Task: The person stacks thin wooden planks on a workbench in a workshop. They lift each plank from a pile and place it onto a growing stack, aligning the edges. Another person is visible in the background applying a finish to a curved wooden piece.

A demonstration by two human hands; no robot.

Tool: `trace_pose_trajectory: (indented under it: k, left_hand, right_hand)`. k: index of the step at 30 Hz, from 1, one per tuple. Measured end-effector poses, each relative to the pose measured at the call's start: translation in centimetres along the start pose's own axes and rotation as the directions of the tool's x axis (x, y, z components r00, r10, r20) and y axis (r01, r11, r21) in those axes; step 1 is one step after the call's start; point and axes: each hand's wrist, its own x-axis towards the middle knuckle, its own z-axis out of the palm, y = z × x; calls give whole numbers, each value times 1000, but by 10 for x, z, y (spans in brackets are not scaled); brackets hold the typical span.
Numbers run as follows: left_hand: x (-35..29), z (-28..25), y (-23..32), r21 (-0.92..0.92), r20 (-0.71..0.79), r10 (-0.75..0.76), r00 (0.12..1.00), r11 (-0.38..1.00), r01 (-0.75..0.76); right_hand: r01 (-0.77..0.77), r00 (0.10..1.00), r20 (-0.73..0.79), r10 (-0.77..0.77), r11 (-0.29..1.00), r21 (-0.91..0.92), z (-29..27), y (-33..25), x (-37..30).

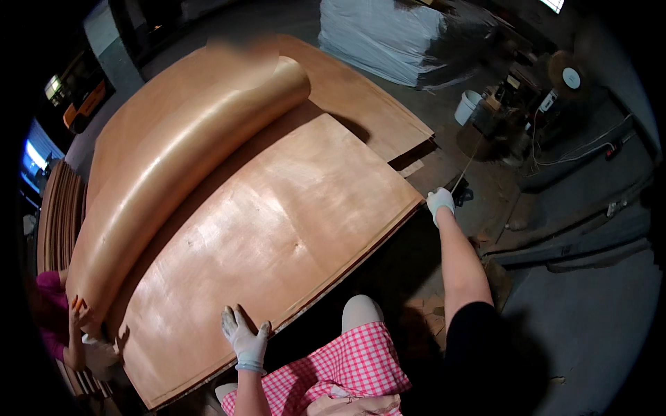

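Grip of the left hand point(246, 340), in a white glove (soiled at the fingertips), is loose: the fingers are spread on the flat wood sheet point(277, 236), just inside its near edge. Beside that wrist is a pink-and-white checked apron point(357, 364). Farther along the edge, at the right corner, the right hand point(441, 201), also gloved, is curled closed around a thin stick point(465, 170) slanting up and away; whether it also touches the corner is unclear. The sheet lies on top of a pile, its surface shiny and slightly uneven. At its left end, a co-worker in a purple sleeve point(50, 298) has a raised hand point(79, 315) beside the roll.

Beyond the flat sheet, a long wood roll point(187, 163) arches across from left to right. Past it are a white bucket point(468, 107), a round-disc machine point(565, 73) and a plastic-wrapped stack point(381, 41).
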Motion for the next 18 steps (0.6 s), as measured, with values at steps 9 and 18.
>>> trace_pose_trajectory:
  k: [9, 18]
  left_hand:
    - [-30, -18, 19, -402, -271, 90, 958, 894, -197]
    - [-122, -60, 11, -786, -395, 152, 906, 455, -419]
  right_hand:
    - [617, 777, -237, -583, 632, 468, 53, -96, -249]
    - [253, 334, 156, -930, 248, 935, 50, -172, -475]
